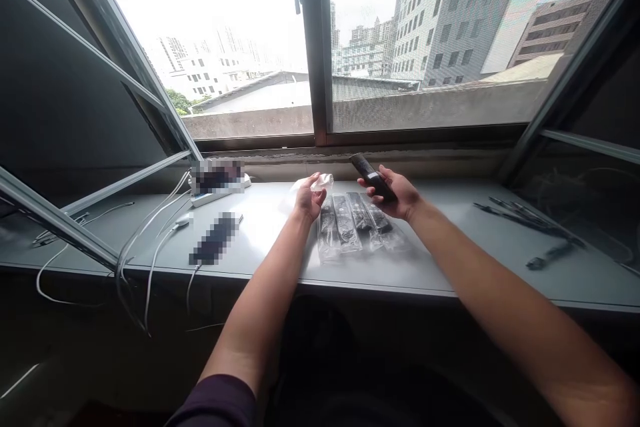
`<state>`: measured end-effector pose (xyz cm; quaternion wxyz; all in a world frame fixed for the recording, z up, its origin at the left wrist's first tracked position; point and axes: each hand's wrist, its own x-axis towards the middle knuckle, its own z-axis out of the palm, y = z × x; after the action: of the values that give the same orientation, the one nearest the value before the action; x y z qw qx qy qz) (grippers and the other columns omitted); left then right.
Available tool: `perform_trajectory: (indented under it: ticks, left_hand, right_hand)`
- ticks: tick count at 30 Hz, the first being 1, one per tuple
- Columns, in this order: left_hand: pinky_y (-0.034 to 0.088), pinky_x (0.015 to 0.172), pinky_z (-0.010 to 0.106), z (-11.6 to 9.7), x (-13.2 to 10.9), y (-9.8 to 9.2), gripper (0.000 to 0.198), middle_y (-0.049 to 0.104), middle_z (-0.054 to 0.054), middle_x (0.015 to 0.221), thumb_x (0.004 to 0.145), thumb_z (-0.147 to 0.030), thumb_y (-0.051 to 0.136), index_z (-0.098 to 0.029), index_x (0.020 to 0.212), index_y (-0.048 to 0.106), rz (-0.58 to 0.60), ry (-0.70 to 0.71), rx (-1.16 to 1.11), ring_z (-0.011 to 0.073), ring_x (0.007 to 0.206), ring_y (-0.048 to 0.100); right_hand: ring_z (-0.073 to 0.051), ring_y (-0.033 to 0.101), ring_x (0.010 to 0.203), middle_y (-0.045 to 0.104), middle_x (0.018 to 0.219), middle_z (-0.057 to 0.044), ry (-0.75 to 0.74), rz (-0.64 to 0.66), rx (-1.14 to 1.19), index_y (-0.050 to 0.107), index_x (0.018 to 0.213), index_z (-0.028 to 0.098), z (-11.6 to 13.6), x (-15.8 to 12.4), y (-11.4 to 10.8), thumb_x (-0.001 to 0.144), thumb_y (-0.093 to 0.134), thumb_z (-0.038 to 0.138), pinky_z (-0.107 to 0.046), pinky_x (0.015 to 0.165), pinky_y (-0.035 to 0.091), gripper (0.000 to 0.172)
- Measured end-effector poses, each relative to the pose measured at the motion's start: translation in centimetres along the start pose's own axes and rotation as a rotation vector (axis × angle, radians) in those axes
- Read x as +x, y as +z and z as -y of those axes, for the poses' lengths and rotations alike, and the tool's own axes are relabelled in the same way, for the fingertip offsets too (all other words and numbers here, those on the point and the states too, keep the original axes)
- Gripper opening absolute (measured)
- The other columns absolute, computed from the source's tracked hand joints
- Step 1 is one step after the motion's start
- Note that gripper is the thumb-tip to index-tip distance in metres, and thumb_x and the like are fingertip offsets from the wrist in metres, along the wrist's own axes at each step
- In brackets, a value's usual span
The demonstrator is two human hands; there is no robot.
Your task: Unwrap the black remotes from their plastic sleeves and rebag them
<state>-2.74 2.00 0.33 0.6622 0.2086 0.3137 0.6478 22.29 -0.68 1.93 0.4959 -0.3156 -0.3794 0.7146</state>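
My left hand (310, 200) is closed on a crumpled, translucent plastic bag (323, 181), held just above the white table. In my right hand (397, 193) is a long black object that looks like a remote control (373, 177), tilted with its far end up and to the left. A small pale patch shows on its face. Below and between both hands, several dark, long items in clear plastic sleeves (345, 223) lie side by side on the table. My right wrist is over their right end.
A white table (270, 240) runs along the window (320, 80). To the left are a white power strip (220, 192), a blurred-out phone-like item (216, 239) and white cables (155, 240). Dark thin rods (525, 220) lie at the right. Metal frames slant in at both sides.
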Motion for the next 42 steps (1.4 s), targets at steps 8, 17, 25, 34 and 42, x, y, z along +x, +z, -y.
perform_trajectory:
  ticks: [8, 17, 25, 34, 42]
  left_hand:
    - [0.057, 0.054, 0.015, 0.0, 0.0, -0.1, 0.017, 0.078, 0.009, 0.106, 0.094, -0.015, 0.078, -0.015, 0.111, 0.074, 0.000, -0.002, 0.006, 0.0098, 0.070, 0.073]
    - [0.057, 0.053, 0.015, 0.1, -0.1, 0.0, 0.014, 0.078, 0.007, 0.100, 0.096, -0.015, 0.076, -0.016, 0.109, 0.074, -0.005, 0.004, 0.002, 0.0095, 0.066, 0.072]
    - [0.058, 0.053, 0.015, 0.0, -0.3, 0.0, 0.023, 0.079, 0.008, 0.103, 0.093, -0.014, 0.080, -0.017, 0.115, 0.074, -0.004, -0.011, -0.018, 0.0103, 0.069, 0.074]
    - [0.058, 0.054, 0.015, 0.0, -0.1, 0.0, 0.017, 0.078, 0.007, 0.099, 0.095, -0.014, 0.078, -0.016, 0.111, 0.074, -0.001, -0.001, -0.004, 0.0097, 0.066, 0.072]
    - [0.058, 0.053, 0.016, 0.0, -0.3, 0.1, 0.018, 0.079, 0.008, 0.104, 0.094, -0.015, 0.079, -0.016, 0.112, 0.074, -0.008, -0.006, -0.013, 0.0101, 0.068, 0.073]
  right_hand:
    - [-0.018, 0.062, 0.065, 0.072, 0.085, -0.009, 0.021, -0.071, 0.068, 0.073, 0.106, 0.019, 0.1, 0.1, -0.3, 0.106, 0.062, 0.039, -0.029, 0.049, 0.054, 0.023]
    - [-0.020, 0.078, 0.088, 0.082, 0.106, -0.002, -0.174, -0.127, -0.076, 0.076, 0.104, 0.027, -1.0, 1.0, -0.7, 0.080, 0.088, 0.011, -0.032, 0.072, 0.065, 0.032]
    - [-0.029, 0.075, 0.120, 0.085, 0.114, -0.007, -0.523, -0.075, -0.360, 0.084, 0.098, 0.024, -1.5, 0.5, 0.3, 0.059, 0.110, 0.036, -0.046, 0.116, 0.055, 0.049]
    - [-0.032, 0.069, 0.138, 0.082, 0.133, -0.012, -0.584, -0.004, -0.472, 0.088, 0.097, 0.024, -1.6, 0.2, 0.7, 0.063, 0.109, 0.048, -0.048, 0.124, 0.049, 0.046]
    - [-0.023, 0.078, 0.085, 0.080, 0.095, -0.004, -0.425, -0.104, -0.399, 0.084, 0.110, 0.023, -2.0, 0.8, 0.3, 0.074, 0.104, 0.047, -0.039, 0.081, 0.068, 0.047]
